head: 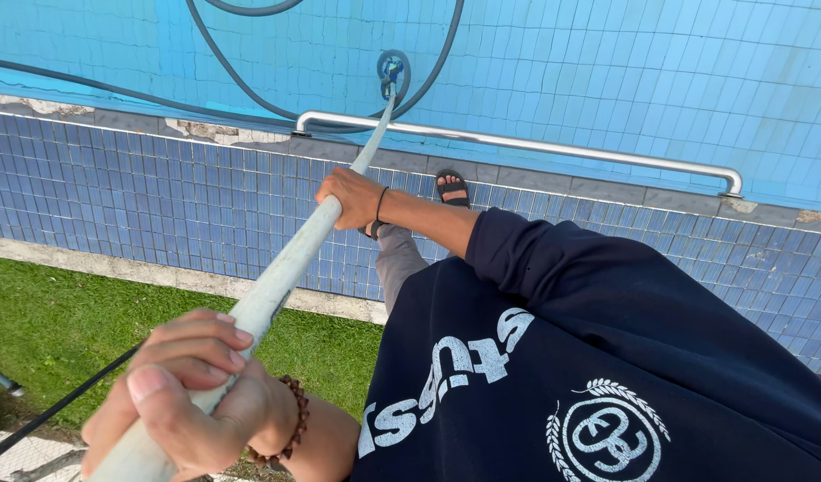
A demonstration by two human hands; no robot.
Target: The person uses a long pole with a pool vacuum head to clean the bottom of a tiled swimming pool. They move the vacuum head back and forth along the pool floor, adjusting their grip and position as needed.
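Observation:
I hold a long pale pole [290, 263] in both hands; it slants away from me over the pool edge. My left hand [183, 397], with a brown bead bracelet on the wrist, grips the near end at the bottom left. Further up the pole, my right hand [350, 198] is closed around it, a dark band on the wrist and a navy sleeve behind. The pole's far tip ends in a small blue head [392, 71] joined to a dark hose [250, 94] on the light blue tiled pool surface.
A steel handrail [535, 150] runs along the dark blue tiled pool edge [116, 192]. My sandalled foot [451, 187] stands on that edge. Grass [62, 330] lies at the lower left, crossed by a thin black line [62, 406].

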